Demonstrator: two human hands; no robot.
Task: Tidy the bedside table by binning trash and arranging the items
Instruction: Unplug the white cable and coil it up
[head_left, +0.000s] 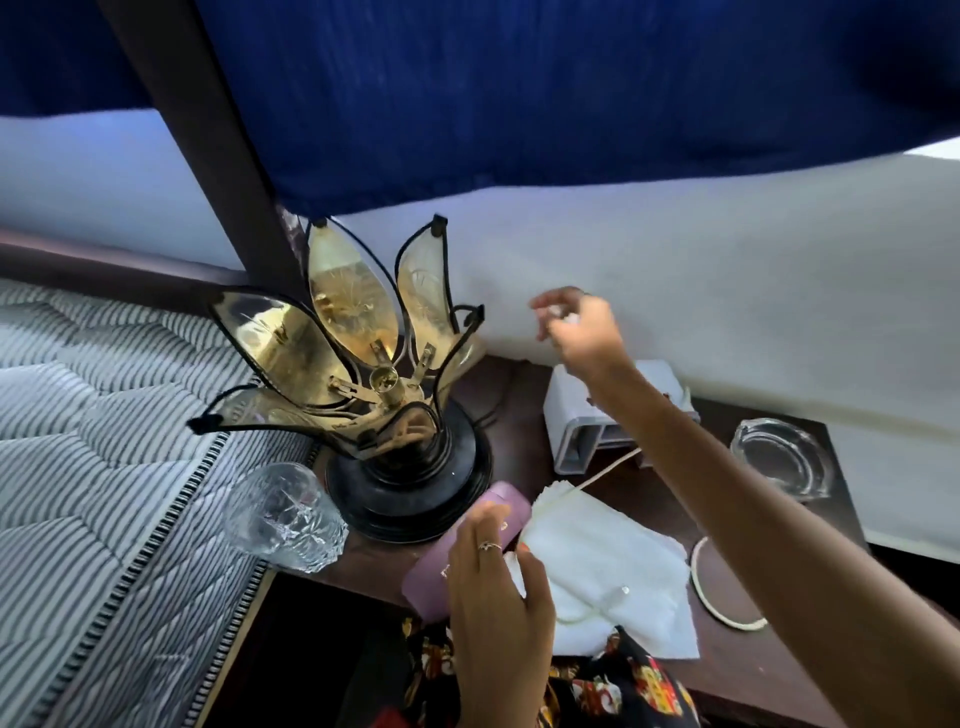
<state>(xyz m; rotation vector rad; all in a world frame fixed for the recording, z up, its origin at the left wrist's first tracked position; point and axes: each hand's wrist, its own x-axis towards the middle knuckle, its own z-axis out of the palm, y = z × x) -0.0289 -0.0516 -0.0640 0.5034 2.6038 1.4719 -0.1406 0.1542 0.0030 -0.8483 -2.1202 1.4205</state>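
Observation:
My left hand (493, 587), with a ring on one finger, lies flat over the near end of a purple case (470, 540), and its thumb touches the edge of a stack of white napkins (613, 566). My right hand (582, 332) is raised above the back of the dark wooden bedside table (753, 670). Its fingers pinch something small and pale that is too blurred to name. A cream cord (727, 618) loops over the table and across the napkins. Under my right forearm stands a white box-shaped device (576, 415).
A gold petal-shaped lamp (363, 364) on a black base fills the table's left back. A cut-glass tumbler (285, 514) stands at the left edge beside the striped mattress (104, 467). A clear glass ashtray (779, 457) sits at the right. Blue curtain hangs above.

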